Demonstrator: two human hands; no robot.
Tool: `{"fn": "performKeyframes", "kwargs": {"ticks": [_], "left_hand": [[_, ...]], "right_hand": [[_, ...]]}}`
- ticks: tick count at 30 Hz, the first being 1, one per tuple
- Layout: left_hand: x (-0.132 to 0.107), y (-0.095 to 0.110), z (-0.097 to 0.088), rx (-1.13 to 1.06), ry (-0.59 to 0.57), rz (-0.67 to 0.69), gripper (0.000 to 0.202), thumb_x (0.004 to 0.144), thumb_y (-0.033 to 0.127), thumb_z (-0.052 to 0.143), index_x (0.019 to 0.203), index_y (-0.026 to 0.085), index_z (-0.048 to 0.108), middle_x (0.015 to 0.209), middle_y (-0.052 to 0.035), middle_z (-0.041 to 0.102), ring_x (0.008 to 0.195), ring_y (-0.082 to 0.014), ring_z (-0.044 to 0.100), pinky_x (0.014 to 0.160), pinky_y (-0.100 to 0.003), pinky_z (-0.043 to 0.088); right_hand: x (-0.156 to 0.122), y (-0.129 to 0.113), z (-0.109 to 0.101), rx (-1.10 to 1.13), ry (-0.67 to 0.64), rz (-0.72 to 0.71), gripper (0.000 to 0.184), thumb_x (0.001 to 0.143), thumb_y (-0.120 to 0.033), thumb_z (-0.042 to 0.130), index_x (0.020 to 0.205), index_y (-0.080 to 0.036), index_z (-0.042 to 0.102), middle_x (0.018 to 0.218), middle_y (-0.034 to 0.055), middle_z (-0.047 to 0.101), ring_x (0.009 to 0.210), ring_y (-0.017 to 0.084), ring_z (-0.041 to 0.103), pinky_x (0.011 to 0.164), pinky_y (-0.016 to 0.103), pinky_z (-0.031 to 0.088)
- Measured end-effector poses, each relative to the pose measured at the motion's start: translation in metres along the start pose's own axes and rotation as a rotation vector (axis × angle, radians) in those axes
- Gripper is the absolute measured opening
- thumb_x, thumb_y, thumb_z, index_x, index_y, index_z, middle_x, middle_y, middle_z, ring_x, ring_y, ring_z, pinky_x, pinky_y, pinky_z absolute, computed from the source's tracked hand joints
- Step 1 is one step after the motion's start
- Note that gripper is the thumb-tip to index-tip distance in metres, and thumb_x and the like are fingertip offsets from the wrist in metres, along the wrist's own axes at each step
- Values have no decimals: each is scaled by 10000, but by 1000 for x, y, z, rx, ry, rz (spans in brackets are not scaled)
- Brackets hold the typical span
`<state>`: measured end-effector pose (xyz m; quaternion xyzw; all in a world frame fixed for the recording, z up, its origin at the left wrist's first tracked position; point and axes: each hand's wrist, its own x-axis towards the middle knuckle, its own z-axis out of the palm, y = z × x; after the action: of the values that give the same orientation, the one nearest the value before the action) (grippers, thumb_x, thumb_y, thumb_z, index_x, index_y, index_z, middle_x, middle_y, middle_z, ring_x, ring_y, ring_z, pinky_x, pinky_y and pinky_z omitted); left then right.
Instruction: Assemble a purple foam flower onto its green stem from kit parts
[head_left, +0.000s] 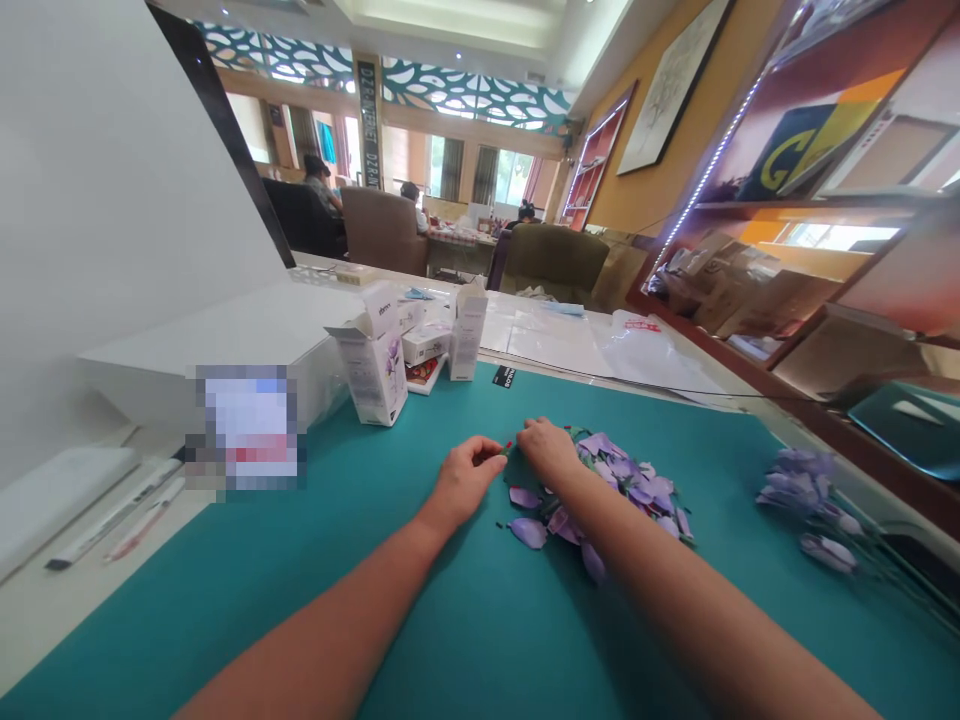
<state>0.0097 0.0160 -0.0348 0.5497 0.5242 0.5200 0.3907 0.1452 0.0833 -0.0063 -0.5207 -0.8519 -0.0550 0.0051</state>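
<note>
My left hand point(469, 478) is closed in a pinch on a tiny red-tipped green piece point(508, 449), too small to name more exactly. To its right my right hand point(546, 445) reaches over the left edge of a pile of purple petals point(637, 482). Its fingers curl downward, and whatever they grip, if anything, is hidden beneath them. Green and red bits show among the petals. Two loose petals point(527, 533) lie between my forearms on the teal mat point(420, 630).
Open white boxes point(373, 370) stand at the mat's back left. Purple flowers on stems point(814, 500) lie at right. Pens point(112, 515) rest at left near a blurred-out patch. A black card point(504, 376) lies at the mat's back edge. People sit at a far table.
</note>
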Motion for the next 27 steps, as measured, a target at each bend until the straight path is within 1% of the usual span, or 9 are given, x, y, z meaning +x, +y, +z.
{"fn": "performKeyframes", "kwargs": {"ticks": [3, 6, 9, 11, 13, 16, 18, 23, 27], "left_hand": [[0, -1, 1, -31, -7, -9, 130, 718, 264, 589, 788, 158, 621, 747, -9, 646, 695, -147, 576, 669, -264, 466], [-1, 0, 2, -50, -21, -17, 126, 715, 267, 593, 772, 158, 616, 724, -3, 630, 679, -143, 562, 662, -265, 459], [-1, 0, 2, -62, -24, -25, 121, 712, 266, 596, 767, 160, 614, 727, -5, 632, 684, -146, 563, 665, -268, 458], [-2, 2, 2, -67, -31, -29, 122, 709, 264, 600, 769, 159, 614, 738, -9, 638, 700, -151, 569, 673, -271, 458], [-4, 4, 3, -71, -50, -31, 126, 709, 261, 605, 780, 158, 614, 749, -12, 645, 715, -154, 576, 686, -273, 460], [-8, 9, 5, -70, -97, -31, 126, 708, 255, 607, 785, 155, 613, 743, -9, 645, 706, -150, 576, 688, -271, 462], [-11, 11, 7, -62, -127, -29, 133, 708, 262, 607, 784, 153, 614, 734, -7, 642, 691, -147, 570, 672, -268, 460], [-15, 12, 11, -13, -170, -13, 165, 704, 298, 616, 792, 159, 624, 742, -13, 630, 701, -157, 559, 647, -264, 443], [-19, 15, 13, 75, -204, 21, 164, 734, 305, 591, 809, 162, 624, 735, -16, 627, 687, -157, 551, 635, -265, 435]], "right_hand": [[7, -2, 6, 1, 8, -4, 236, 800, -7, 506, 778, -124, 709, 903, 172, 673, 923, 266, 595, 655, 288, 445], [6, -1, 3, 45, 56, -7, 216, 804, -21, 504, 790, -126, 693, 919, 168, 671, 925, 258, 595, 696, 300, 450], [-5, 3, -6, 130, 141, 16, 179, 824, -81, 497, 866, -130, 663, 975, 155, 657, 929, 241, 596, 749, 311, 452], [-17, 7, -11, 200, 186, 32, 178, 847, -133, 473, 920, -146, 635, 956, 113, 660, 881, 199, 607, 751, 287, 458], [-33, 10, -12, 429, 205, 45, 183, 864, -182, 446, 932, -160, 615, 866, 65, 668, 772, 158, 615, 698, 257, 470], [-55, 14, -7, 1089, 219, 66, 182, 832, -293, 521, 917, -166, 619, 798, 43, 678, 710, 156, 619, 645, 262, 480], [-66, 14, -2, 1398, 254, 107, 240, 761, -355, 627, 918, -174, 638, 793, 37, 689, 701, 159, 616, 630, 269, 475], [-81, 15, 4, 1692, 326, 248, 324, 626, -386, 776, 861, -190, 670, 748, 24, 708, 645, 146, 613, 595, 264, 470], [-84, 21, 9, 1784, 337, 280, 281, 620, -369, 799, 794, -189, 670, 721, 17, 713, 645, 140, 635, 605, 255, 484]]}}
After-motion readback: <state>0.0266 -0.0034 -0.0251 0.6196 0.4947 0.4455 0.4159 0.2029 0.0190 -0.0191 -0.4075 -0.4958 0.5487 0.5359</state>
